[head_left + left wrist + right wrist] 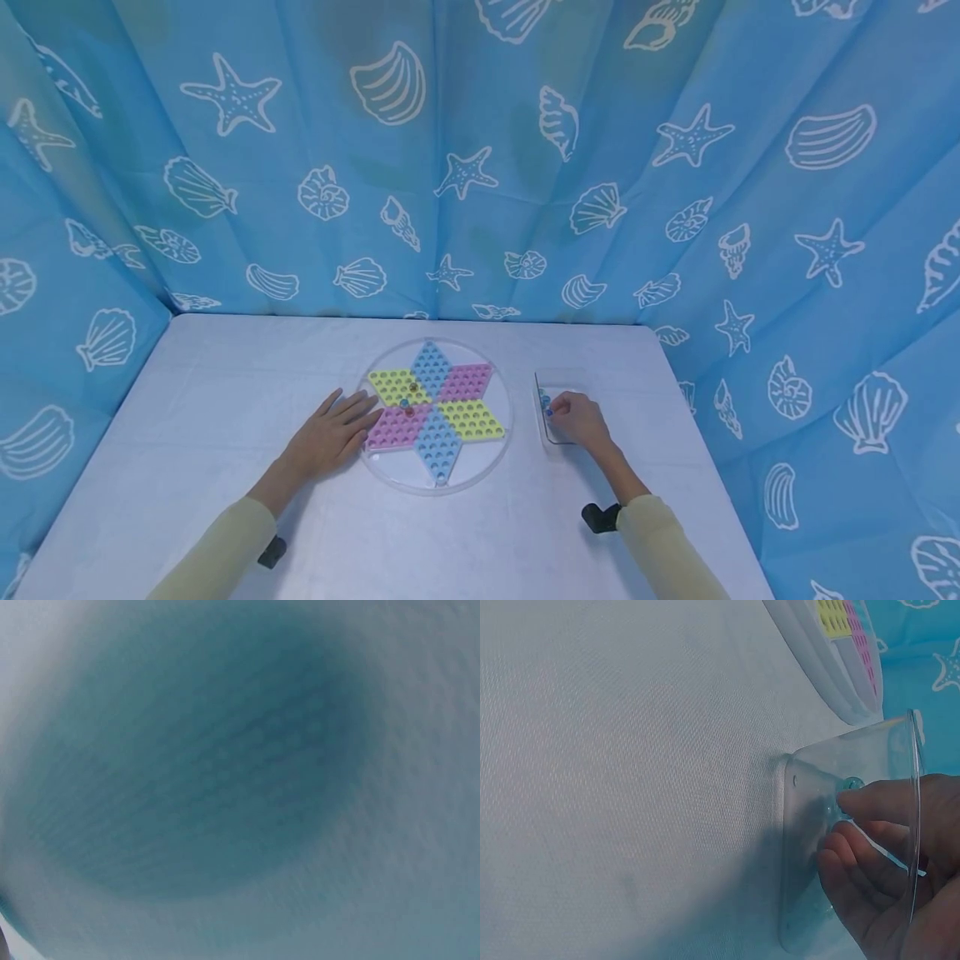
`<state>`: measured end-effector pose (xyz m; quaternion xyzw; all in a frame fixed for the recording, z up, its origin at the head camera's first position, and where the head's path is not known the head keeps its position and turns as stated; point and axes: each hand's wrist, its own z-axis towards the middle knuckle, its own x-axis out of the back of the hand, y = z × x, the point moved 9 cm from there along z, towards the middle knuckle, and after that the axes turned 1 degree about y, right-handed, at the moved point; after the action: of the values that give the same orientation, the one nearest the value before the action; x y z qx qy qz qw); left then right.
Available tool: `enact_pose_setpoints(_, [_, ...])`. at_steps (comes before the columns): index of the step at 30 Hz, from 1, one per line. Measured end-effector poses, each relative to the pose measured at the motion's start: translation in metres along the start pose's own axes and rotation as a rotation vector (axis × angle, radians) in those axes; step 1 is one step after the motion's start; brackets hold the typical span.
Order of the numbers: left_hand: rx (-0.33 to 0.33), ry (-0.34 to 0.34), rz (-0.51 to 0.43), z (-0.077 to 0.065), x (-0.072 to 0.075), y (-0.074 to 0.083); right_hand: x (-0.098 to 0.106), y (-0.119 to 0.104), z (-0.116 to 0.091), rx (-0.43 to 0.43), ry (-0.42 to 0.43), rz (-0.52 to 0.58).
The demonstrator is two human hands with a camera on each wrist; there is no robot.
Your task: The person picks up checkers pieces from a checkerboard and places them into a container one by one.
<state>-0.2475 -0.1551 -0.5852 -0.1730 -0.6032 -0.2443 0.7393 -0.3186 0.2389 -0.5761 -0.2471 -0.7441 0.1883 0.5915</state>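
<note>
My left hand [327, 440] lies with extended fingers on the white table, fingertips at the left rim of the round Chinese checkers board [480, 457]. A brownish marble [413, 387], a teal marble [404, 402] and a red marble [408, 411] sit left of its centre. On the right, my right hand [581, 419] reaches into a clear plastic box [564, 377] holding several blue-green marbles [544, 400]. Its thumb and fingers bend close together beside a greenish marble [853, 783] in the right wrist view. I cannot tell whether a marble is between them.
The board's star has yellow, pink and blue points full of small holes. White cloth covers the table [487, 542]. Blue curtains [480, 225] with white shell and starfish prints hang behind it and along both sides. The left wrist view shows only blurred, teal-patterned cloth [195, 765].
</note>
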Motion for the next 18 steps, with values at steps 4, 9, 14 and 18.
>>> enact_pose_setpoints(4, [-0.002, 0.004, -0.002, 0.0003, 0.0006, 0.0001, -0.0005, 0.0001, 0.0002, 0.004, 0.009, -0.006])
enact_pose_setpoints(9, [0.011, -0.027, 0.003, 0.0005, 0.0000, -0.0007, -0.0013, -0.0007, -0.0003, 0.016, 0.018, -0.003])
enact_pose_setpoints(14, [0.029, -0.081, 0.005, 0.0008, -0.0039, -0.0021, -0.0013, -0.0012, -0.0010, 0.015, 0.013, -0.006])
enact_pose_setpoints(18, [0.029, -0.074, 0.003, 0.0010, -0.0036, -0.0018, -0.0011, -0.0010, -0.0008, 0.020, 0.011, -0.017])
